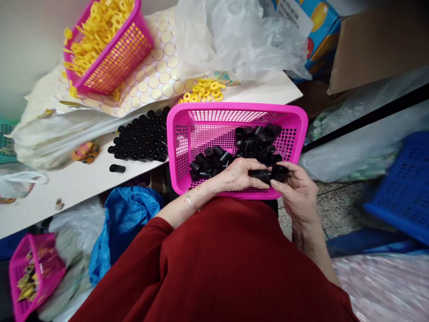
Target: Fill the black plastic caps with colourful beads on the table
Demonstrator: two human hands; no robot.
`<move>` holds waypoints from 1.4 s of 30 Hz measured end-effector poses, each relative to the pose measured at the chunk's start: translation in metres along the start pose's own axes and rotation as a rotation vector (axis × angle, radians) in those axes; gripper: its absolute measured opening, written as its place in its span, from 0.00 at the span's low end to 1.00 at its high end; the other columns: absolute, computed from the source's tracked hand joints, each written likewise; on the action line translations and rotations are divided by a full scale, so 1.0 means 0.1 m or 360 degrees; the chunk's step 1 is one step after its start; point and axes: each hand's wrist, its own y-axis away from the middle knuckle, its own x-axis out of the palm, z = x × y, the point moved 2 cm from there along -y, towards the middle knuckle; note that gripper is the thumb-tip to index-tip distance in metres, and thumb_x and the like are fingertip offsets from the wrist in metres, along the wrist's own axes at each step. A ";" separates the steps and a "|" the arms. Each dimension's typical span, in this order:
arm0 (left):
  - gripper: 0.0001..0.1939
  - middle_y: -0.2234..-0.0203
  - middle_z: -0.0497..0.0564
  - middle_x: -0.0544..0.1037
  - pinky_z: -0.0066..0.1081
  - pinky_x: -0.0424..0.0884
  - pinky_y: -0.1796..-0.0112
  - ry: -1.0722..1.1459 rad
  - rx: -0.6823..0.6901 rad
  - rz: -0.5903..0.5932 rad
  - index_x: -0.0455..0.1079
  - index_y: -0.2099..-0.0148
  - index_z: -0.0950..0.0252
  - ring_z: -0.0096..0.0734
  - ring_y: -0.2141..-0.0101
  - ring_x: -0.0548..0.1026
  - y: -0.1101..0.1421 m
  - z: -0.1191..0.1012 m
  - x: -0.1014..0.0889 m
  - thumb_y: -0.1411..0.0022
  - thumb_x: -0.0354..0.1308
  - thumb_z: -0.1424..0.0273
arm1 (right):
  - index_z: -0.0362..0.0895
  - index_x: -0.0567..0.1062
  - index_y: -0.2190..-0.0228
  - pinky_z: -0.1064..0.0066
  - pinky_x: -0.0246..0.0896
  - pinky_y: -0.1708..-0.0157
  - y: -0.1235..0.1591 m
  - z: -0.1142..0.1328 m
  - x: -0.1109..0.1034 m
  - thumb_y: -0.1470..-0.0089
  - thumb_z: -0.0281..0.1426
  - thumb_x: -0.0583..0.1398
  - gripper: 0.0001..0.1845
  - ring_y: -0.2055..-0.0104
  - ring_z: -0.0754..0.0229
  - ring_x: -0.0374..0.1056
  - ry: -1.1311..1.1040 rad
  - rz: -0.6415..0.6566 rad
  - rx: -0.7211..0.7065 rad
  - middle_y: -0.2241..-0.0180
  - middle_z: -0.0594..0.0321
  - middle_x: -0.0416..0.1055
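So, closest in is the wearer's dark red garment [214, 259], with the near edge of a pink basket [234, 106] right up against it. Over that edge, toward the near right corner, both hands work together. The left hand [234, 175] has its thumb and fingers closed around a black cylinder [261, 175], while the right hand [298, 188] pinches a short black piece [279, 173] between thumb and fingertips. The two parts meet end to end (whether they are joined, I cannot tell).

Inside the basket, one heap of black parts [209, 162] lies along the left part of the near edge; another cluster [254, 141] fills the right side, reaching toward the far right corner.

Left of the basket, on the white table [83, 182], a single black tube [117, 168] lies close to the table's near edge. Farther in are small orange pieces [86, 152] and, next to the basket's left edge, a packed group of black tubes [140, 136].

Beyond the basket's far edge are loose yellow rings [204, 91]. Behind them lie a sheet of round stickers [161, 67], crumpled clear plastic [231, 40] and a second pink basket [125, 60], heaped with yellow pieces [100, 36].
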 end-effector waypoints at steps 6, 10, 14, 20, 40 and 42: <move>0.13 0.71 0.45 0.72 0.31 0.66 0.62 -0.0070 -0.0084 0.0043 0.79 0.62 0.66 0.28 0.67 0.70 -0.01 -0.02 0.04 0.49 0.73 0.65 | 0.55 0.78 0.55 0.57 0.71 0.45 0.03 0.08 0.03 0.57 0.35 0.74 0.25 0.57 0.59 0.76 -0.0459 -0.0192 -0.0028 0.57 0.66 0.78; 0.14 0.70 0.45 0.73 0.31 0.66 0.62 -0.0047 -0.0012 0.0064 0.79 0.60 0.66 0.29 0.67 0.71 -0.02 -0.02 0.08 0.48 0.72 0.66 | 0.54 0.79 0.58 0.55 0.71 0.43 0.05 0.07 0.09 0.56 0.34 0.73 0.21 0.57 0.59 0.77 -0.0453 -0.0246 -0.0123 0.58 0.67 0.78; 0.14 0.68 0.47 0.75 0.32 0.68 0.60 -0.0039 -0.0024 -0.0016 0.79 0.59 0.65 0.31 0.65 0.73 -0.02 0.02 0.07 0.48 0.72 0.68 | 0.55 0.78 0.52 0.54 0.72 0.46 0.08 0.03 0.06 0.54 0.32 0.73 0.26 0.58 0.59 0.77 -0.0200 -0.0312 -0.0285 0.57 0.66 0.78; 0.11 0.67 0.47 0.73 0.33 0.69 0.58 -0.0150 0.0117 -0.0158 0.78 0.61 0.64 0.30 0.64 0.72 0.00 0.07 0.00 0.49 0.70 0.73 | 0.53 0.80 0.53 0.49 0.69 0.46 0.14 0.10 -0.09 0.51 0.30 0.71 0.21 0.52 0.53 0.74 0.0558 -0.0173 -0.0575 0.56 0.63 0.78; 0.21 0.66 0.50 0.75 0.33 0.70 0.60 -0.0476 0.0258 0.0050 0.78 0.53 0.64 0.33 0.64 0.74 -0.01 0.09 -0.03 0.45 0.70 0.57 | 0.56 0.78 0.48 0.58 0.71 0.52 0.10 0.16 -0.08 0.46 0.25 0.67 0.25 0.53 0.56 0.74 0.1009 0.0344 -0.0821 0.54 0.62 0.79; 0.23 0.64 0.51 0.78 0.34 0.72 0.59 -0.0396 0.0258 -0.0004 0.78 0.51 0.64 0.34 0.63 0.76 0.00 0.09 -0.03 0.45 0.70 0.57 | 0.55 0.78 0.49 0.57 0.71 0.50 0.10 0.11 -0.07 0.46 0.28 0.67 0.23 0.53 0.56 0.74 0.0862 0.0261 -0.0655 0.54 0.62 0.78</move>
